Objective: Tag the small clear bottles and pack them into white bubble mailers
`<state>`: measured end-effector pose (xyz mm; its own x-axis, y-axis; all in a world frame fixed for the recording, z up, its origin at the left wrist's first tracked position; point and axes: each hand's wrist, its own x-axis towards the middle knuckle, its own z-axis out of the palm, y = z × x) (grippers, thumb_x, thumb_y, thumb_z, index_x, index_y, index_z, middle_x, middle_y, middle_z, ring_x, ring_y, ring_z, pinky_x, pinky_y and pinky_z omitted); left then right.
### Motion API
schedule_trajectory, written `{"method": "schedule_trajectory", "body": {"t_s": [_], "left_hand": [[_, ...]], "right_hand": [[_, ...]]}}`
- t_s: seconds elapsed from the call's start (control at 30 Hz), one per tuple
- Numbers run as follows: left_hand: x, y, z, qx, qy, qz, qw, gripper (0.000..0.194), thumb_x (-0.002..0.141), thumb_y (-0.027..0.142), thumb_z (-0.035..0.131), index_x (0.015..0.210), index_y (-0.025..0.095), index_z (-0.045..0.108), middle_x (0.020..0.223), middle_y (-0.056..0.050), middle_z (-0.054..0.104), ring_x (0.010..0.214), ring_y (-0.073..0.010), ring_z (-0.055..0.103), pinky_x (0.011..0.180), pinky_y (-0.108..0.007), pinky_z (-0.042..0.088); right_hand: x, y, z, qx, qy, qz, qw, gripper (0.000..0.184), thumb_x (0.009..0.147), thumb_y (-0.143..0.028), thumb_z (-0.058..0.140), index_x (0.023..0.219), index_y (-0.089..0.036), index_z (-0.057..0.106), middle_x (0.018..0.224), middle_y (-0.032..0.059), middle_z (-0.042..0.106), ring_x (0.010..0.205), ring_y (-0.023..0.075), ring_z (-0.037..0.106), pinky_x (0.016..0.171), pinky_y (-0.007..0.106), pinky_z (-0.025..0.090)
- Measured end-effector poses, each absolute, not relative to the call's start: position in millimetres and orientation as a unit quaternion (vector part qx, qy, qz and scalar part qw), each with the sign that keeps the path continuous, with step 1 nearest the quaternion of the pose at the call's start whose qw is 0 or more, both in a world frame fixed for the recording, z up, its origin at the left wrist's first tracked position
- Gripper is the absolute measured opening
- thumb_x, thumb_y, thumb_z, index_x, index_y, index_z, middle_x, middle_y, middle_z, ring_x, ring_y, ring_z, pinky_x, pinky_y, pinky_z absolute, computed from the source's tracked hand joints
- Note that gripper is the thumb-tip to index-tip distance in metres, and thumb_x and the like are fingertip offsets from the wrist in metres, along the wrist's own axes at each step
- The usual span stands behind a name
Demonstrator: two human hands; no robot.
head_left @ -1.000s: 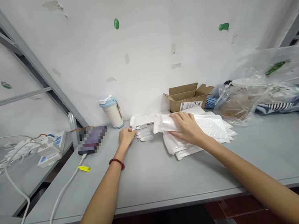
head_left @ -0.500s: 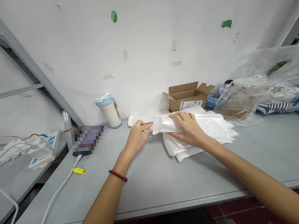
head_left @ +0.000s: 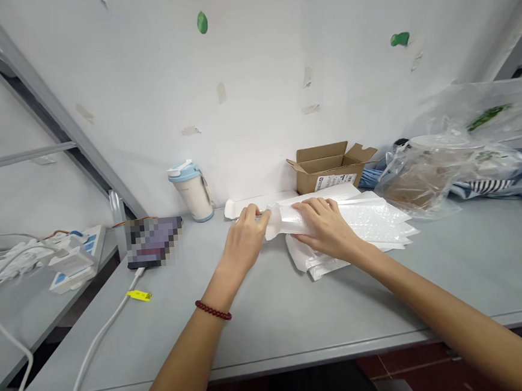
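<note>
A stack of white bubble mailers (head_left: 380, 222) lies on the grey table (head_left: 275, 321). My right hand (head_left: 324, 228) rests on the top mailer (head_left: 285, 219), fingers curved over it near its open left end, holding it. My left hand (head_left: 244, 242), with a red bead bracelet (head_left: 213, 309) on its wrist, is pinched at the mouth of that mailer, and a small white piece is mostly hidden in its fingers. Just behind the left hand lies a flat white box flap (head_left: 237, 207).
A white and blue cup (head_left: 191, 190) stands by the wall, with an open cardboard box (head_left: 328, 166) to its right. Far right sits a clear plastic bag (head_left: 449, 168). A phone (head_left: 154, 241) with a white cable (head_left: 101, 340) lies at left, beside a power strip (head_left: 74, 258).
My left hand took a small white piece from the row left of the mailers and carried it right to the top mailer's open end. The right hand stayed on the mailer.
</note>
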<state>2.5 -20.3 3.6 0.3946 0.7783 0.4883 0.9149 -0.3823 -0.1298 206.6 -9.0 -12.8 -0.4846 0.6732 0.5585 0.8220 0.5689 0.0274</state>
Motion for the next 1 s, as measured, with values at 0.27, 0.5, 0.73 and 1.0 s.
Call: {"method": "schedule_trajectory", "body": {"t_s": [0.27, 0.5, 0.73, 1.0], "left_hand": [[17, -19, -6, -0.805, -0.384, -0.451, -0.044, 0.023, 0.085, 0.007, 0.044, 0.088, 0.018, 0.064, 0.092, -0.005, 0.066, 0.084, -0.0147, 0.060, 0.076, -0.026, 0.047], [5, -10, -1, -0.698, -0.552, -0.435, -0.139, 0.016, 0.078, 0.020, 0.054, 0.084, 0.017, 0.069, 0.087, -0.005, 0.069, 0.067, -0.0145, 0.058, 0.067, -0.029, 0.046], [10, -11, -3, -0.738, -0.539, -0.371, -0.163, 0.019, 0.077, 0.025, 0.055, 0.074, 0.022, 0.073, 0.076, -0.002, 0.068, 0.069, -0.0168, 0.057, 0.066, -0.029, 0.042], [12, -14, -2, -0.731, -0.549, -0.365, -0.174, 0.024, 0.078, 0.023, 0.049, 0.077, 0.021, 0.073, 0.079, -0.002, 0.072, 0.069, -0.0174, 0.058, 0.066, -0.028, 0.042]], "right_hand": [[208, -7, -14, -0.441, -0.848, -0.142, 0.256, 0.046, 0.082, -0.038, 0.054, 0.123, -0.020, 0.043, 0.112, 0.0124, 0.054, 0.104, 0.0278, 0.046, 0.085, 0.040, 0.030], [208, -6, -12, -0.452, -0.844, -0.129, 0.258, 0.046, 0.083, -0.042, 0.051, 0.123, -0.021, 0.044, 0.110, 0.0126, 0.054, 0.102, 0.0286, 0.046, 0.084, 0.041, 0.031], [206, -7, -13, -0.438, -0.849, -0.136, 0.262, 0.043, 0.083, -0.038, 0.052, 0.121, -0.019, 0.045, 0.111, 0.0135, 0.055, 0.104, 0.0287, 0.046, 0.086, 0.041, 0.029], [206, -8, -14, -0.434, -0.851, -0.146, 0.256, 0.042, 0.082, -0.037, 0.054, 0.118, -0.017, 0.046, 0.110, 0.0133, 0.056, 0.102, 0.0281, 0.046, 0.086, 0.040, 0.029]]}}
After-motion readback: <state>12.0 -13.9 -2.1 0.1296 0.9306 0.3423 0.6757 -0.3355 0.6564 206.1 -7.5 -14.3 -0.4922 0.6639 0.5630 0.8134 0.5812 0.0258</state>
